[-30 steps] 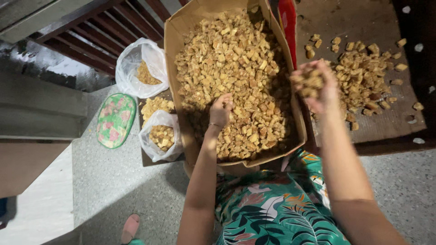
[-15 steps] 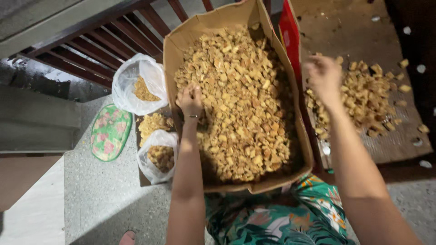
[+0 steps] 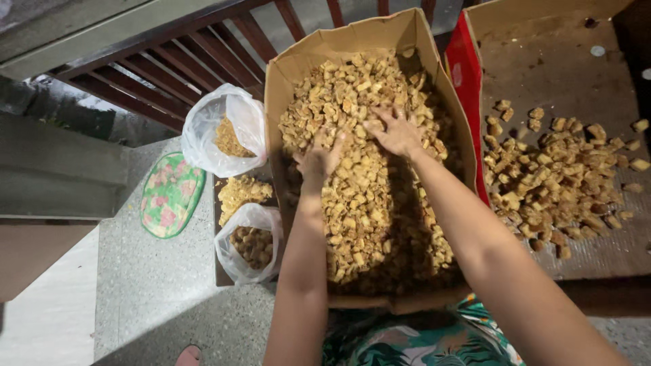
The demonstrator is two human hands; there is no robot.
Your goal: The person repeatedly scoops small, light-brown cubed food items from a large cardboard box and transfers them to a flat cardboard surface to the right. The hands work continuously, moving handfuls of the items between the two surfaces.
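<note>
The head camera looked straight down on both hands sunk into the same heap. The left hand (image 3: 319, 159) lay palm-down with its fingers curled into the golden-brown chunks (image 3: 366, 203), though whether it had actually closed on any I could not tell, the fingertips being buried. The right hand (image 3: 397, 132) sat just beside it and a little farther from the body, fingers spread loosely over the pieces, pressing on them rather than gripping. The chunks filled a long cardboard box (image 3: 285, 74) whose long axis ran away from the person, so most of the pile lay between the hands and the person's lap, with a smaller part beyond the fingertips. To the right, past a red box flap (image 3: 464, 81), a looser scatter of the same cubes (image 3: 563, 176) lay on a flat brown board (image 3: 542, 61), nearer the right arm. On the left side stood two clear plastic bags (image 3: 230, 129) holding similar bits, and a flowered green mat (image 3: 169, 196) lay on the floor.
</note>
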